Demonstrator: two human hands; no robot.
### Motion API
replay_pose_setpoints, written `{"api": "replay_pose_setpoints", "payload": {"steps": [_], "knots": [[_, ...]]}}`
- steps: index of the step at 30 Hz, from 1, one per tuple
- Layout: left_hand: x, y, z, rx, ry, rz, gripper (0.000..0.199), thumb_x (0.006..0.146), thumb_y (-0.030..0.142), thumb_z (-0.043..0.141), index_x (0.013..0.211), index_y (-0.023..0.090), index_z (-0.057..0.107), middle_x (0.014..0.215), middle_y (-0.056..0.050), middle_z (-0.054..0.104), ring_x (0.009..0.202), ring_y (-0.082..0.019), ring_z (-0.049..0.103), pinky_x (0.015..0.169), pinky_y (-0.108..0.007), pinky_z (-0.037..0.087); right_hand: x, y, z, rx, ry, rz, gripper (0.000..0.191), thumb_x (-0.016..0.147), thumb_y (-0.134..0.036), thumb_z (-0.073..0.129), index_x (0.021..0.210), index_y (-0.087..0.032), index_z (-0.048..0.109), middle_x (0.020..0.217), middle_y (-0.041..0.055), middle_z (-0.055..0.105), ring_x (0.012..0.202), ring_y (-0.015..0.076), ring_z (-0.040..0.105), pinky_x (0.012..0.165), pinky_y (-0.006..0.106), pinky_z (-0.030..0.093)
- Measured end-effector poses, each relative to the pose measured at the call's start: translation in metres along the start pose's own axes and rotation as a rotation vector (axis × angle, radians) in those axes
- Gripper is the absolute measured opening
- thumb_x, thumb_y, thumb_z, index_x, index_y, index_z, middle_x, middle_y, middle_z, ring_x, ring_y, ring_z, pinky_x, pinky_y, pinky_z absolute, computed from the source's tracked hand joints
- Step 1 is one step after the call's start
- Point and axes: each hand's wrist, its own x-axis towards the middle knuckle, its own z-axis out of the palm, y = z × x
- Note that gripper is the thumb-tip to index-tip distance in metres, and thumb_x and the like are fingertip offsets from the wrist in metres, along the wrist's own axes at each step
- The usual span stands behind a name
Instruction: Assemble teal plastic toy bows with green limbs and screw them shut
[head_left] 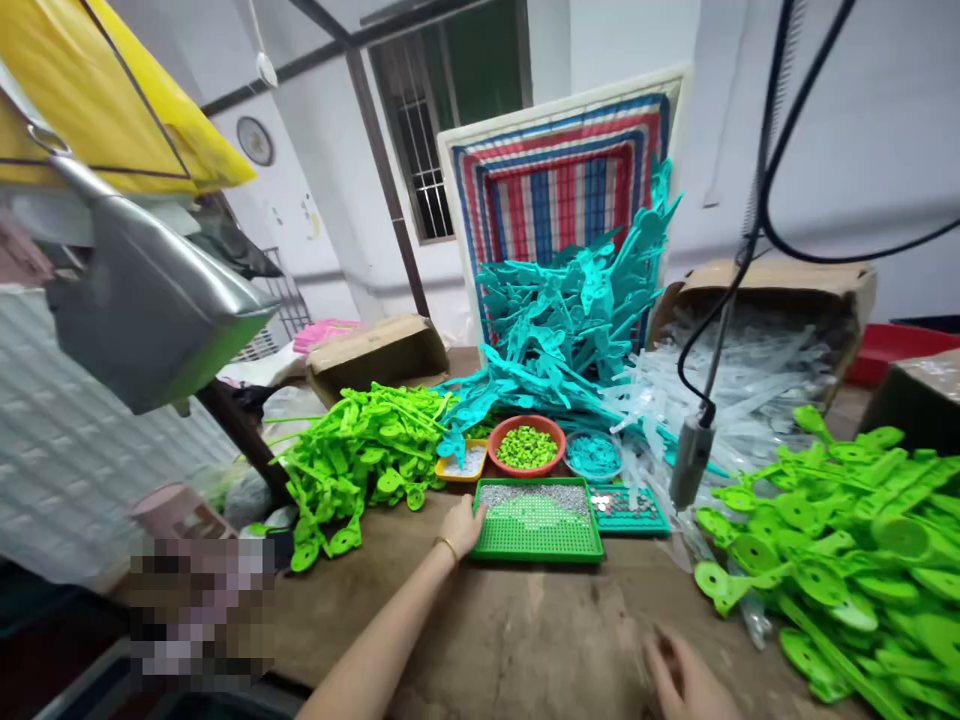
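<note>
Brown wooden table [517, 640], pale walls [622, 40] behind.

Left of the hands [460, 527] at the green tray [536, 545], bright green plastic pieces [360, 450] in a heap.

Readable text: none | clock dial [255, 141]: numerals too small to read

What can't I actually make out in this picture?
All in the head view:
- Right hand: blurred, cut off by the bottom edge; grip unclear.
- Grey bits in the green tray: too small to identify.
- Round wall dial: markings too small.
- Lower-left patch: hidden by pixelation.
</note>
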Motion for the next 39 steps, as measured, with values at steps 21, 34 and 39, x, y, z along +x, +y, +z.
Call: {"api": "replay_pose_setpoints", "payload": {"steps": [21,34,39], "knots": [[-0.073,-0.071,0.025,-0.200,0.344,0.064,0.025,0.096,0.027,0.036,0.088,0.017,0.058,0.088,-0.012,0.066,0.083,-0.023,0.061,0.072,-0.029,0.039,0.040,-0.082,0.050,-0.041,-0.019,-0.254,0.040,0.096,-0.039,0.039,0.117,-0.017,0.066,0.101,0.0125,0.074,0.094,0.0266,0.069,0.081,0.035,0.050],[-0.088,-0.100,0.011,-0.287,0.456,0.068,0.025,0.093,0.031,0.039,0.074,0.019,0.049,0.072,-0.007,0.056,0.071,-0.020,0.054,0.069,-0.029,0.038,0.059,-0.091,0.052,-0.111,-0.124,-0.318,0.041,0.099,-0.034,0.033,0.118,-0.019,0.066,0.112,0.0109,0.072,0.103,0.0223,0.066,0.090,0.033,0.050],[-0.090,-0.109,-0.006,-0.281,0.527,0.033,0.029,0.094,0.035,0.037,0.071,0.020,0.045,0.067,-0.004,0.051,0.067,-0.018,0.050,0.068,-0.029,0.038,0.092,-0.118,0.069,-0.223,-0.218,-0.365,0.028,0.091,-0.032,0.053,0.113,-0.022,0.069,0.113,0.0112,0.066,0.094,0.0241,0.066,0.084,0.035,0.052]]}}
